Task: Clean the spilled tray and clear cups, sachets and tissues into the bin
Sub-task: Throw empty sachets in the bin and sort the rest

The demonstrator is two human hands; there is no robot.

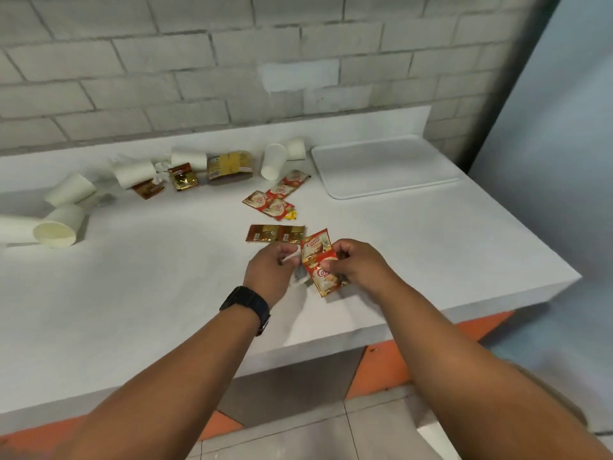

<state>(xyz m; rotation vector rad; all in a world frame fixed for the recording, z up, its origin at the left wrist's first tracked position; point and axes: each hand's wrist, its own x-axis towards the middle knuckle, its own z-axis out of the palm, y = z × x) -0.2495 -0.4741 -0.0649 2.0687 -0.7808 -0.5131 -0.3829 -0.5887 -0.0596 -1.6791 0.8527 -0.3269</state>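
Note:
Over the white counter (166, 293) my right hand (356, 263) pinches red creamer sachets (318, 260). My left hand (273, 270) grips a small white piece, maybe a tissue or torn wrapper (293, 258), right beside them. A brown sachet strip (275, 233) lies just beyond my hands. More red sachets (275, 197) lie further back. The white tray (384, 166) sits at the back right with nothing on it. Several white paper cups lie tipped at the left (63, 224) and along the back (273, 161).
Brown and gold sachets (229, 166) and bits of tissue (161, 169) lie among the cups by the brick wall. The counter's right edge drops off beside the tray. Tiled floor and orange panels show below the front edge. No bin is in view.

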